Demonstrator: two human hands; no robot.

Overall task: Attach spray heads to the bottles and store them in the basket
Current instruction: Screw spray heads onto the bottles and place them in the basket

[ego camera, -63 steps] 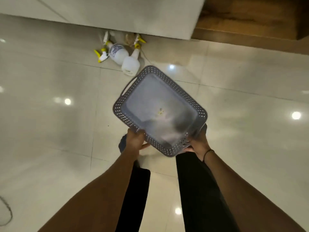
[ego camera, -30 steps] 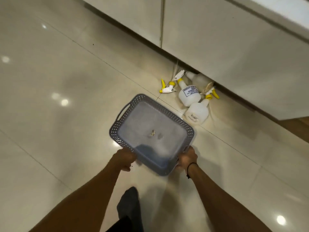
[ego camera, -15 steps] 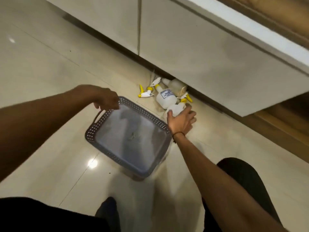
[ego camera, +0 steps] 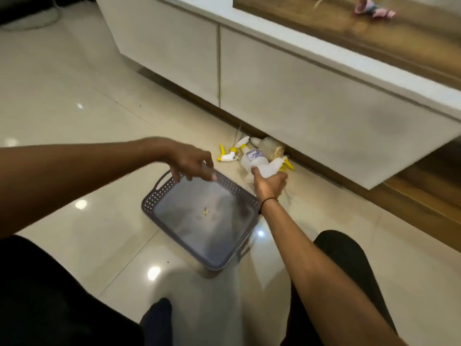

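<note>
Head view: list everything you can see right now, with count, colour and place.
basket: one, grey, perforated wall, on the floor in front of the person, no bottles in it.
held bottle: one, white, in the right hand, by the basket's far right corner.
labelled bottle: one, white, lying on the floor beyond the basket.
third bottle: one, pale, partly under the cabinet.
loose spray head: one, yellow and white, on the floor left of the bottles.
cabinet: one, white, behind the bottles.
pink items: on the wooden top, too blurred to count.
left hand: over the basket's far rim, fingers spread.
right hand: gripping the held bottle.
</note>
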